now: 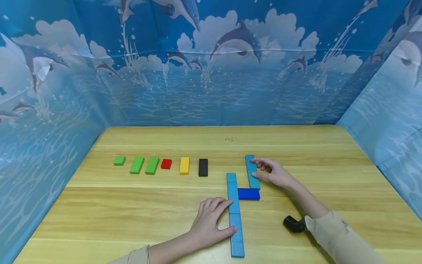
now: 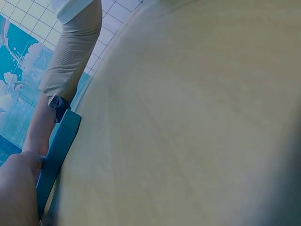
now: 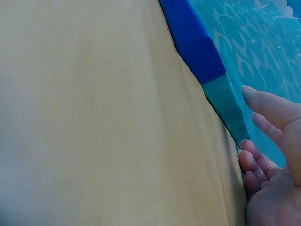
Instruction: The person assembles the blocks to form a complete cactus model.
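A column of light blue blocks (image 1: 234, 220) lies end to end on the table. My left hand (image 1: 207, 223) rests along its left side, with the fingertips and thumb tip touching the edge. A dark blue block (image 1: 249, 194) lies crosswise against the column's right side. From the dark blue block's far side, two light blue blocks (image 1: 253, 179) run away in a line. My right hand (image 1: 276, 173) is at their right side, thumb and forefinger spread along them, the other fingers loosely bent. In the right wrist view the thumb is beside the nearer light blue block (image 3: 229, 101).
To the left lie a small green block (image 1: 119, 160), two longer green blocks (image 1: 152, 165), a red block (image 1: 166, 164), a yellow block (image 1: 184, 165) and a black block (image 1: 203, 167). A black device (image 1: 294, 224) sits at the right cuff. Printed curtains (image 1: 211, 91) enclose the table.
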Demonstrator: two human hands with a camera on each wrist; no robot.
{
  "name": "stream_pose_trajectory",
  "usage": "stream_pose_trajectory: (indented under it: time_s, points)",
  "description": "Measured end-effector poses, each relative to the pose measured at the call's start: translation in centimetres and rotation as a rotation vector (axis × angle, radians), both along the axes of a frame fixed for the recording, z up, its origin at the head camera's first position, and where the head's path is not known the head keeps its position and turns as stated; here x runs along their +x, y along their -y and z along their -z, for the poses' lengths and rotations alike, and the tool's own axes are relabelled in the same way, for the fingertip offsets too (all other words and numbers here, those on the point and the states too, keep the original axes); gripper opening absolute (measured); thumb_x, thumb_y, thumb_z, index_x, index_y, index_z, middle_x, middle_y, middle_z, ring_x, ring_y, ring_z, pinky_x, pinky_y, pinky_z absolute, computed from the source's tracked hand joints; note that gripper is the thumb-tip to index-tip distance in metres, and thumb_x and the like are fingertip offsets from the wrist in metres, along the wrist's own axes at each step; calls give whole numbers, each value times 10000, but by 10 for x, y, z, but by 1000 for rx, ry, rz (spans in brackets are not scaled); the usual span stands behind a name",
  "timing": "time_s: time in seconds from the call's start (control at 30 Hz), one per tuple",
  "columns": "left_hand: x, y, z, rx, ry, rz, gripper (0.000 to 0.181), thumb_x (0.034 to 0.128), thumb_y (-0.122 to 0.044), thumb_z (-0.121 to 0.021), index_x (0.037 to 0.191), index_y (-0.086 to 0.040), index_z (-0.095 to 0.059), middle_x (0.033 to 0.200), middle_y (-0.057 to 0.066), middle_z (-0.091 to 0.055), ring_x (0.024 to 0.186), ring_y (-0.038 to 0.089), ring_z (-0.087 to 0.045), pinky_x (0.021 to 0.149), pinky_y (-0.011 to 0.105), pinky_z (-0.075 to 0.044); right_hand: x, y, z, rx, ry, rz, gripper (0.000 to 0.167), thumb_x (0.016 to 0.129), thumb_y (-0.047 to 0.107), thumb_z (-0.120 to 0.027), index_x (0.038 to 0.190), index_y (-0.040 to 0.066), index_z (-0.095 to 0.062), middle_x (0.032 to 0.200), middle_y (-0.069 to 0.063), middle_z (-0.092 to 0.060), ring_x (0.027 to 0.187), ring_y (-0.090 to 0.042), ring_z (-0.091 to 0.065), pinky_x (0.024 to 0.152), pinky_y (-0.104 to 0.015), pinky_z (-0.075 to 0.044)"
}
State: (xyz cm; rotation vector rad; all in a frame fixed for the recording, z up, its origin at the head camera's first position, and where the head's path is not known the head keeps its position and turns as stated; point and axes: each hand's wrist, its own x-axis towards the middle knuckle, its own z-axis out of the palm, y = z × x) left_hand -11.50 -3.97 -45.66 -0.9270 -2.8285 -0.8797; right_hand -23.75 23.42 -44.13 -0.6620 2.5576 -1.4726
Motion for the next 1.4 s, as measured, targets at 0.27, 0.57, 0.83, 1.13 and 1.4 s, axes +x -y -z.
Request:
stream_pose_trajectory:
  time_s: [0.27,0.57,0.83,1.13,1.4]
  points:
    - [0,0,1,5,-9,-3,635,818,-553,-542,1348,-215,-449,1229,-28,-475,1073,138,-394,953,417,-286,20,10,-23,51,20,32,412,847,73,-637,1225,-46,-524,993,-191,-486,878,-291,-416,731,-271,-375]
    - [-1,0,1,27,8,-5,635,819,-552,-545,1350,-218,-446,1241,-22,-471,1092,145,-392,955,424,-287,23,14,-30,64,22,39,409,843,63,-639,1217,-60,-527,998,-207,-494,887,-302,-422,738,-266,-382]
    - [-36,17,-10,253,29,-59,659,765,-399,-687,1332,-151,-463,1277,39,-470,1169,215,-380,953,492,-307,14,6,-11,51,11,31,415,841,94,-651,1224,-19,-538,1002,-162,-504,886,-264,-425,732,-257,-382]
    - [-115,61,-20,195,-84,-175,697,705,-353,-767,1304,-121,-495,1252,78,-518,1127,291,-395,946,528,-246,6,-1,2,40,19,24,429,841,177,-663,1234,49,-546,1004,-113,-506,892,-230,-422,732,-242,-378]
    - [-137,74,-16,48,-41,-125,723,675,-448,-767,1296,-173,-519,1274,39,-503,1121,267,-398,914,485,-228,19,9,-22,49,13,23,411,838,55,-643,1216,-57,-528,983,-195,-504,884,-313,-428,719,-253,-378]
